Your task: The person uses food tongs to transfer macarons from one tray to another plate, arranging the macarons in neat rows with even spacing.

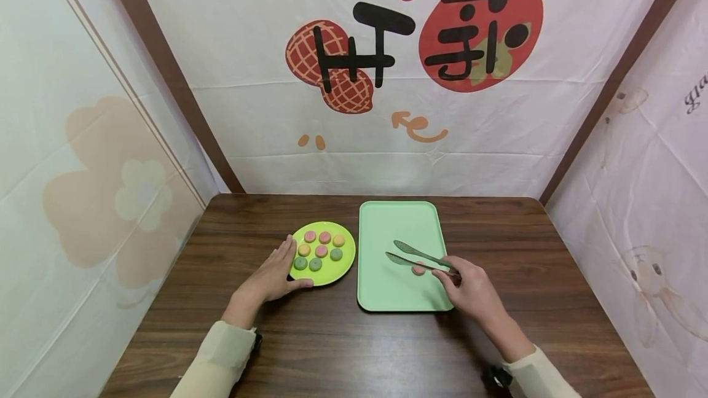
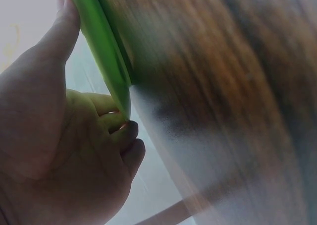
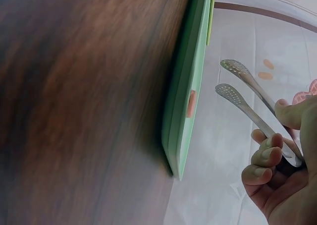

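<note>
My left hand (image 1: 273, 272) rests against the left rim of a lime-green plate (image 1: 337, 274), fingers extended and thumb at its near edge. On that plate lie several small macarons (image 1: 321, 251) in pink, yellow and green. In the right wrist view, my right hand (image 3: 282, 160) grips a pair of metal tongs (image 3: 257, 88), whose perforated tips stand apart with nothing between them. The tongs are above a mint-green tray (image 1: 395, 226). A single pink macaron (image 1: 418, 270) lies on the tray, partly hidden by the lower tong arm in the head view.
Plate and tray stand side by side on a dark wooden table (image 1: 332, 349), a narrow gap between them. A printed white curtain (image 1: 249, 109) hangs behind the table's far edge, with more cloth at both sides.
</note>
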`<state>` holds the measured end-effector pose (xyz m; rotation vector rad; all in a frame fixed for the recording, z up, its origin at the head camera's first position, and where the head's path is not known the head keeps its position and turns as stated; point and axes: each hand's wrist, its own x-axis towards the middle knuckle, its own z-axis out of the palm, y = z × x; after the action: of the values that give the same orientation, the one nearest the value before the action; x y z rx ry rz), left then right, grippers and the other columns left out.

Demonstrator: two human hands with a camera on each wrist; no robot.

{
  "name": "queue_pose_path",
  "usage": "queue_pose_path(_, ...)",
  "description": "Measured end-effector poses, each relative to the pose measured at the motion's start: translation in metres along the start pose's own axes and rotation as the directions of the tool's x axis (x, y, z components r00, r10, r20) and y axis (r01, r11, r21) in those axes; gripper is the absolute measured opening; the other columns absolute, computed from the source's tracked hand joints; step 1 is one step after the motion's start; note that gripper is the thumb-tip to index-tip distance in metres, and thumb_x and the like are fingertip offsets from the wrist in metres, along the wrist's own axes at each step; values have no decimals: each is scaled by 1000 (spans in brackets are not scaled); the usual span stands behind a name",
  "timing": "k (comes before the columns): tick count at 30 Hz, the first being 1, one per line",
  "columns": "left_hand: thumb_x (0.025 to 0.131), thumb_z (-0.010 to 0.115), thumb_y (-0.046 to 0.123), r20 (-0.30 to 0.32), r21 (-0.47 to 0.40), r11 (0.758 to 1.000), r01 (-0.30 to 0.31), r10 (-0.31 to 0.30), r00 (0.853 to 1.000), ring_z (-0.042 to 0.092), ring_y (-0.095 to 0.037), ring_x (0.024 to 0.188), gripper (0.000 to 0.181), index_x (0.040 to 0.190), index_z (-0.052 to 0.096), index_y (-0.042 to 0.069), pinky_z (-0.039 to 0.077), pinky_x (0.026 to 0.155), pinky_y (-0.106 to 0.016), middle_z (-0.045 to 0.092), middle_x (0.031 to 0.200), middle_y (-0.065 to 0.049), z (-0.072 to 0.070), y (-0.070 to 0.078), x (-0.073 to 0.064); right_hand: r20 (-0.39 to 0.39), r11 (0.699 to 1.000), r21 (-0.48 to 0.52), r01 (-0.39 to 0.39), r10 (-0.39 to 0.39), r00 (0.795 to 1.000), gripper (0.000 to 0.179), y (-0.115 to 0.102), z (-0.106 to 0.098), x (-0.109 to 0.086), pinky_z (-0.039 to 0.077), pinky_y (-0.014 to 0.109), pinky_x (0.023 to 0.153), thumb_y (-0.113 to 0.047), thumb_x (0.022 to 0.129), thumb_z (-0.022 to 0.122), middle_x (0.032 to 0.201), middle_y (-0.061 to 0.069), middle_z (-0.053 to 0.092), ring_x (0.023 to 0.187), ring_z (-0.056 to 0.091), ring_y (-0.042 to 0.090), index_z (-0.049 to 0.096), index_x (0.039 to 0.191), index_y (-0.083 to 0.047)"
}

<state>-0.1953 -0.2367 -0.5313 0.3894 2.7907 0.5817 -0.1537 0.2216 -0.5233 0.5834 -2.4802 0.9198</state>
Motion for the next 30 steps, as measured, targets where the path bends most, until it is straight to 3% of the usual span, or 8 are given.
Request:
queue_pose_path(14, 98, 71, 61, 3, -3, 1000, 0, 0, 1000, 8, -44, 164, 117, 167, 10, -11, 16, 133, -59, 2, 177, -28, 0, -1, 0, -26, 1000, -24, -7, 7, 1000, 27, 8, -11, -10, 50, 24, 56, -8, 88, 89, 83, -2, 70, 65, 53, 0, 77, 110, 1)
queue_pose_path(30, 98, 71, 62, 12, -12, 1000, 7, -7, 1000, 8, -44, 164, 119, 168, 8, -10, 16, 133, -59, 1, 177, -28, -1, -1, 1, -6, 997, -48, -61, 61, 998, 25, 12, -18, -25, 57, 27, 59, -6, 89, 88, 92, 6, 76, 72, 64, 4, 77, 111, 0)
